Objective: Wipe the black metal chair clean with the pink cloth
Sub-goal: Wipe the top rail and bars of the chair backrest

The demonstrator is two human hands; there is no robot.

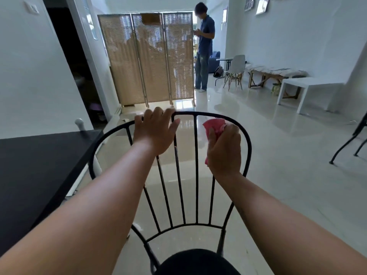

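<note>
The black metal chair (pixel 196 175) stands right in front of me, its curved backrest with thin vertical bars facing me and its round dark seat at the bottom edge. My left hand (pixel 155 130) rests on the top rail of the backrest, fingers curled over it. My right hand (pixel 224 149) is closed around the bunched pink cloth (pixel 214 127), which is pressed against a vertical bar on the right side of the backrest, just under the top rail.
A black table (pixel 39 165) sits close on the left. A woven folding screen (pixel 147 58) stands ahead, with a person (pixel 204 46) beside it. A white side table (pixel 309 92), a bench, a white chair and another black chair's legs (pixel 349 143) line the right.
</note>
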